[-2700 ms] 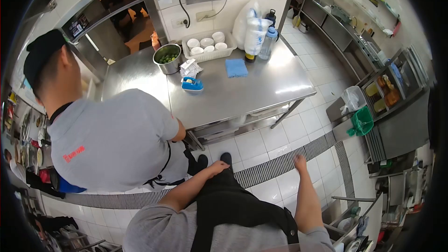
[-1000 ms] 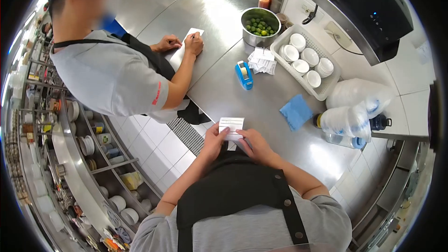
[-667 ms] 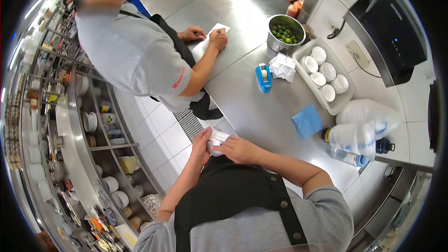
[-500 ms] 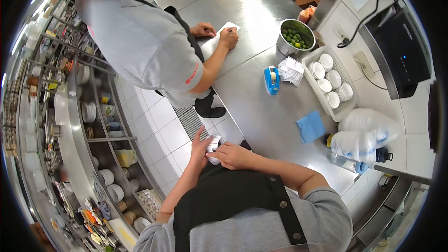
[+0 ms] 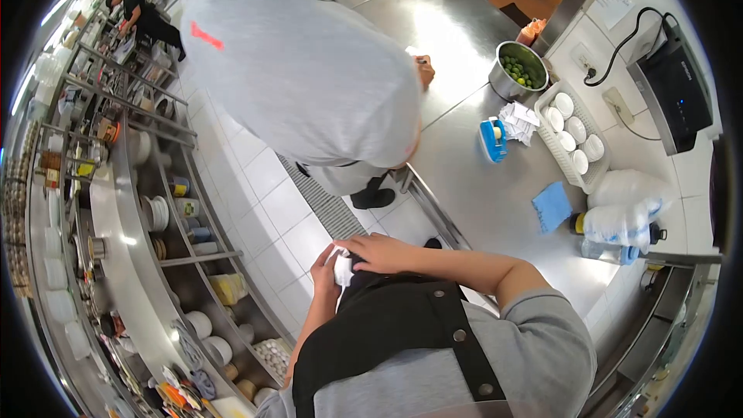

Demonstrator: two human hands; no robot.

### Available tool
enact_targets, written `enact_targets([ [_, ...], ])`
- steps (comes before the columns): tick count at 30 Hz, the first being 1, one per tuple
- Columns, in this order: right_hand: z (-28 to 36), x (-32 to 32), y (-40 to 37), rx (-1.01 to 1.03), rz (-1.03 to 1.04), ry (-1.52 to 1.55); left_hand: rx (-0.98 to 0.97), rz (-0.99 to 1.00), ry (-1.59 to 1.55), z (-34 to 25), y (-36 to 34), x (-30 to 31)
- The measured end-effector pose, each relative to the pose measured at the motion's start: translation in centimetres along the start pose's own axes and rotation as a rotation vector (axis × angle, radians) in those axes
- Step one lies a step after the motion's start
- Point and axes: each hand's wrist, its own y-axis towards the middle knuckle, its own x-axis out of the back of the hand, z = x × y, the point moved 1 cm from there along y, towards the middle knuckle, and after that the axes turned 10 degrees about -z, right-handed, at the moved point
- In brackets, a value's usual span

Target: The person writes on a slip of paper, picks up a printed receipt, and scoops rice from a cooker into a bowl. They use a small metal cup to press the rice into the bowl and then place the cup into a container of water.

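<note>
At waist height in front of my black apron [image 5: 371,325], both my hands are on a small bunch of white paper [image 5: 343,269]. My left hand [image 5: 324,274] grips its left side, fingers closed on it. Coming from the right, my right hand [image 5: 377,254] reaches over the top edge with bent fingers pressed against it. The paper looks folded or crumpled, and part of it is hidden behind the fingers. No print on it can be made out.
A co-worker in a grey shirt [image 5: 302,62] stands ahead at the steel counter [image 5: 457,186]. On it are a blue tape dispenser [image 5: 492,140], paper slips [image 5: 519,122], a pot of green limes [image 5: 517,70], a basket of white cups [image 5: 604,170] and a blue cloth [image 5: 552,207]. Shelves [image 5: 193,255] line the left.
My left fingers, spread before, have closed in on the paper. The right hand has moved up and over it, and the printed face no longer shows. The co-worker has turned further away.
</note>
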Motion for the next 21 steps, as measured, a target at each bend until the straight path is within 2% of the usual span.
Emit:
enact_targets([
  [1, -1.0, -1.7, 2.2, -0.042, 0.017, 0.041, 0.078, -0.043, -0.061, -0.8, 1.6, 2.3],
  [3, -4.7, -5.9, 5.4, -0.177, -0.042, 0.026, 0.224, -0.034, -0.204, 0.8, 10.1, 10.4],
  [5, -12.2, -11.6, 7.2, -0.334, -0.108, -0.046, 0.406, -0.025, -0.432, 0.6, 17.0, 18.2],
  [6, -17.4, -15.0, 6.7, -0.428, -0.140, -0.103, 0.446, -0.039, -0.516, 0.9, 21.1, 21.8],
  [7, -22.4, -17.6, 5.3, -0.594, -0.153, -0.140, 0.304, -0.162, -0.531, 4.8, 28.4, 26.3],
  [8, -27.5, -20.0, 2.9, -0.804, -0.115, -0.219, 0.417, -0.131, -0.622, -1.3, 24.1, 26.0],
  [9, -30.8, -21.4, 0.1, -1.027, -0.071, -0.303, 0.371, -0.192, -0.658, -3.3, 25.0, 26.4],
  [10, -37.0, -23.3, -4.8, -1.180, -0.015, -0.398, 0.327, -0.285, -0.680, -7.5, 22.4, 24.6],
  [11, -30.9, -19.5, -4.3, -1.277, 0.108, -0.375, 0.381, -0.198, -0.699, -8.8, 23.3, 26.5],
  [12, -32.0, -19.4, -6.0, -1.231, 0.276, -0.436, 0.427, -0.104, -0.710, -10.6, 24.1, 28.1],
  [13, -33.6, -19.4, -7.3, -1.182, 0.430, -0.493, 0.467, -0.101, -0.762, -13.1, 23.9, 28.2],
  [14, -29.3, -17.5, -5.9, -1.274, 0.394, -0.490, 0.507, -0.090, -0.808, -15.5, 23.7, 27.9],
  [15, -28.0, -17.2, -5.3, -1.298, 0.300, -0.487, 0.584, -0.061, -0.873, -17.2, 24.6, 28.3],
  [16, -27.3, -17.4, -5.0, -1.328, 0.206, -0.479, 0.528, -0.045, -0.863, -19.0, 25.3, 28.1],
  [18, -26.5, -18.1, -2.7, -1.286, 0.187, -0.432, 0.433, -0.013, -0.831, -22.7, 26.6, 26.8],
  [19, -26.1, -18.5, -1.9, -1.270, 0.183, -0.411, 0.443, 0.001, -0.834, -23.7, 28.6, 26.5],
  [21, -29.4, -22.3, 0.5, -1.178, 0.297, -0.446, 0.507, 0.056, -0.877, -26.7, 30.5, 23.9],
])
